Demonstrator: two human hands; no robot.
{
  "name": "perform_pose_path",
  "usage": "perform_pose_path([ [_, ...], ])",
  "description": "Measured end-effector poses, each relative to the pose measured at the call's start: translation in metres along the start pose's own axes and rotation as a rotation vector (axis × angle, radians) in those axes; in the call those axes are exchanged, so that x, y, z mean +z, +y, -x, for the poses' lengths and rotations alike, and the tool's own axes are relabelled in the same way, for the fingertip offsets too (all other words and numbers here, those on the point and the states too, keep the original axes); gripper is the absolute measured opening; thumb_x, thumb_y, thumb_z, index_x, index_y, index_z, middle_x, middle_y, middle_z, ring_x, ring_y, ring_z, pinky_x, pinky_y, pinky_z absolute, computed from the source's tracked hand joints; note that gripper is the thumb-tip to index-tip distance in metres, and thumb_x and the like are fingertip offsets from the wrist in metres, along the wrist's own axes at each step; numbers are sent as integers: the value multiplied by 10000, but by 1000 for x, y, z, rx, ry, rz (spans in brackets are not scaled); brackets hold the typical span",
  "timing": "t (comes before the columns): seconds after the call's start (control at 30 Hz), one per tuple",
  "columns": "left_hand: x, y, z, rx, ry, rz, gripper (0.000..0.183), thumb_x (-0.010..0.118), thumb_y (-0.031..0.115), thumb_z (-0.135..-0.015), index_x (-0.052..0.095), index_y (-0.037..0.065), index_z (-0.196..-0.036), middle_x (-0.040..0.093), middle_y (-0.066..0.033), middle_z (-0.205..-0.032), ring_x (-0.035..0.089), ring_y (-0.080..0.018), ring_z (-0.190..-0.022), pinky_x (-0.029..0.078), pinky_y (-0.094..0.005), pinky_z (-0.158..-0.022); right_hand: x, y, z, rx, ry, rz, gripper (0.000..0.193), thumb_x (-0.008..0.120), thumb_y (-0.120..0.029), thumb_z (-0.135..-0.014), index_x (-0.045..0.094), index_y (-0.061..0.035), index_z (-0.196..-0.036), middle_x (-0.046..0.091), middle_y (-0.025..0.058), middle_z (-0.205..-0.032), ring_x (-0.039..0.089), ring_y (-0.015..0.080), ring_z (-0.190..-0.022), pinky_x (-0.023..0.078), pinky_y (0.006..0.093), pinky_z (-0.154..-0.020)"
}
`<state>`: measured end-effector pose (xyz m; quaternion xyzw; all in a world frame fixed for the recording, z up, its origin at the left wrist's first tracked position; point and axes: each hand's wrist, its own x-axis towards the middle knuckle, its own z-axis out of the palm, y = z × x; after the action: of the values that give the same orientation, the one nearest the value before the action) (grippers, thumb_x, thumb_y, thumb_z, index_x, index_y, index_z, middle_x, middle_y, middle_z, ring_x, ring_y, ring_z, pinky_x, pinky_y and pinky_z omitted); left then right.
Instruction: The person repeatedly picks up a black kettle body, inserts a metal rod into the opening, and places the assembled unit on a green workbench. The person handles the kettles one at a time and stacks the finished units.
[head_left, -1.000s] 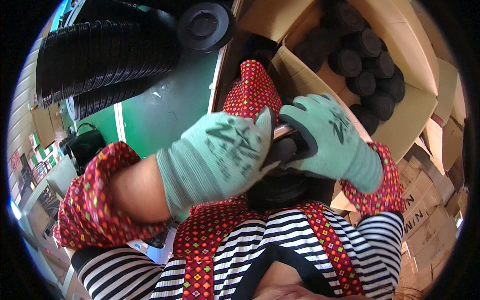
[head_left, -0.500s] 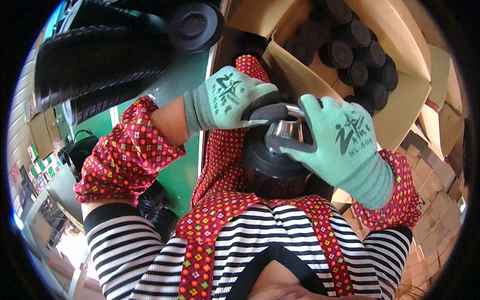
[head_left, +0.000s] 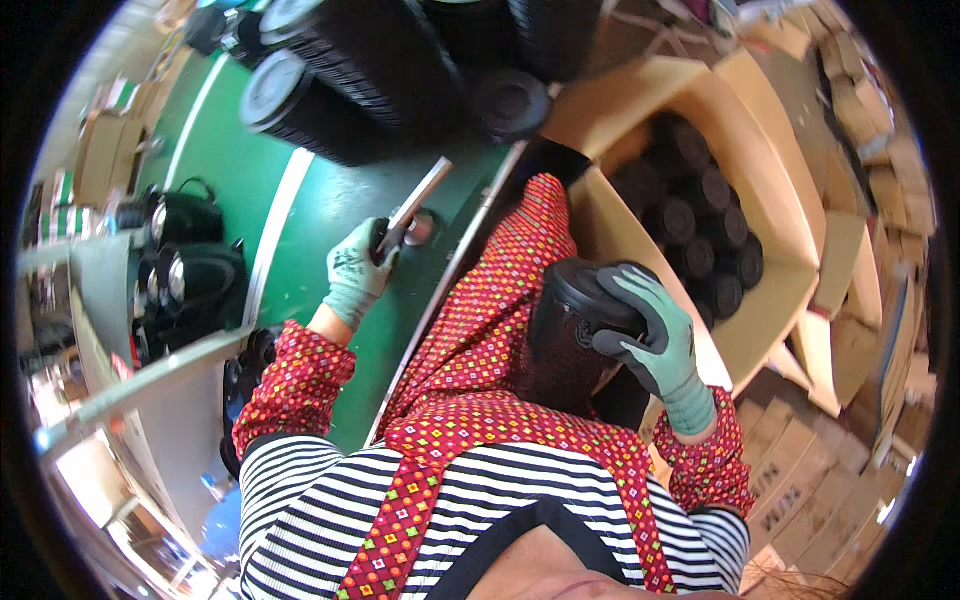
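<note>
My left hand (head_left: 357, 268), in a green glove with dark palm and fingertips, is out over the green table. It is closed around a flat metal bar (head_left: 424, 190) that points away from me. Beside the bar is a small shiny round metal piece (head_left: 420, 228); whether the two are joined I cannot tell. On my lap stands a black cylinder (head_left: 570, 335) with a round, rimmed top, tilted a little. My gloved right hand (head_left: 655, 335) grips its top edge from the right, fingers over the rim and thumb lower on the side.
Tall ribbed stacks of black round pieces (head_left: 365, 65) lie at the table's far end. An open cardboard box (head_left: 790, 245) at my right holds several black cylinders (head_left: 705, 215). Cartons (head_left: 800, 470) lie beyond it. Black kettle-like objects (head_left: 200, 270) stand at the left.
My left hand has left the cylinder's top and moved left over the table with the metal bar. The right hand has shifted from the metal piece to the cylinder's rim. The view has turned left.
</note>
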<state>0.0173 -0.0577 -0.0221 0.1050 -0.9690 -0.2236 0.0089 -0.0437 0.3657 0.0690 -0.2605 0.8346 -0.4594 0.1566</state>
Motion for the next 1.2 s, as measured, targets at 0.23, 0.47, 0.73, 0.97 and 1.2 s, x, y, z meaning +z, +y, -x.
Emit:
perform_pose_path([
  [0.23, -18, 20, 36, 97, 41, 233, 900, 879, 222, -765, 440, 45, -1529, 474, -261, -1509, 473, -441, -1401, 405, -477, -1165, -22, -10, -35, 155, 353, -353, 403, 675, -129, -1011, 645, 73, -1359, 711, 140, -1288, 670, 202, -1144, 525, 363, -1029],
  [0.47, -96, 66, 94, 517, -96, 708, 882, 922, 258, -790, 484, 32, -1521, 320, -258, -1644, 374, -417, -1511, 296, -498, -1238, 66, -27, -101, 268, 90, -889, 589, 481, -476, -1104, 588, 8, -1422, 678, 134, -1336, 689, 220, -1128, 576, 376, -989],
  [0.73, -136, -21, 85, -268, 360, 1129, 311, 666, 257, -1052, 672, -32, -1167, 703, -64, -951, 670, -130, -851, 562, -283, -768, 158, -39, -133, 314, -128, -762, 442, 513, -316, -1106, 574, -16, -1424, 678, 140, -1274, 667, 255, -1155, 553, 379, -985],
  [0.97, -126, -151, -111, -347, 623, 873, 392, 726, 386, -981, 734, 7, -1079, 729, -93, -811, 673, -143, -715, 530, -329, -658, 189, 12, -110, -341, -37, -20, 374, 679, -71, -949, 660, 14, -1312, 724, 175, -1232, 708, 291, -1092, 549, 381, -968],
  [1.2, -111, -163, -236, -420, 606, 400, 517, 722, 572, -904, 782, 87, -1074, 772, -186, -1032, 724, -379, -1013, 546, -471, -886, 189, 4, -116, -422, -46, 133, 359, 713, -90, -898, 709, -21, -1250, 740, 158, -1191, 701, 350, -1065, 551, 428, -942],
])
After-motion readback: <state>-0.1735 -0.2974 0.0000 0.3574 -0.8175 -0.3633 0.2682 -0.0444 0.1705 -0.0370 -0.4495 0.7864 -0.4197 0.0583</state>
